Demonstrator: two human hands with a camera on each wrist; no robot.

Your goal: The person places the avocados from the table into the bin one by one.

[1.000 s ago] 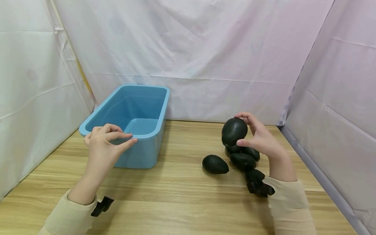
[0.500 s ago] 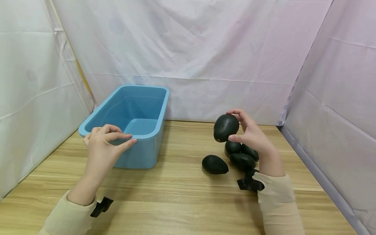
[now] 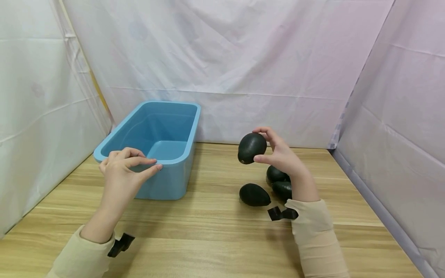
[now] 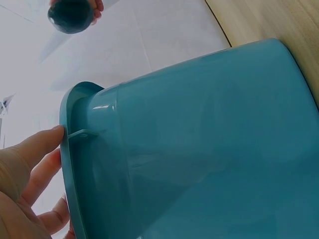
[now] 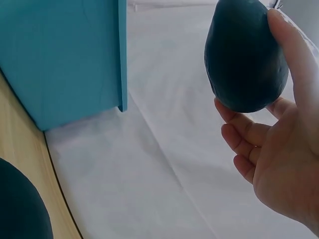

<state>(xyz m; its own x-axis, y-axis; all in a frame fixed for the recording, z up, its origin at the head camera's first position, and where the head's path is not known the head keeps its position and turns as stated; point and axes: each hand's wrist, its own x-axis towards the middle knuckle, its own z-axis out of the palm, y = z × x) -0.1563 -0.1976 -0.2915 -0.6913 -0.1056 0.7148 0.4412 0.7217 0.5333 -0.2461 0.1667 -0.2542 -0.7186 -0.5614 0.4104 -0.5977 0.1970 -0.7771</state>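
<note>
Half-curled right hand [image 3: 281, 154] holds avocado [image 3: 251, 148]; left hand [image 3: 121, 168] pinches bin [image 3: 168, 181]

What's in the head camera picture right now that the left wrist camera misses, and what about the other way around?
Only the head view shows the inner floor of the blue tub, the dark fruits lying on the table, and both sleeves.

Only the left wrist view shows the small rib under the tub's rim.

Both show the tub's outer wall, the left hand at its rim, the held fruit, at least fingers of the right hand, some table, and white cloth.
</note>
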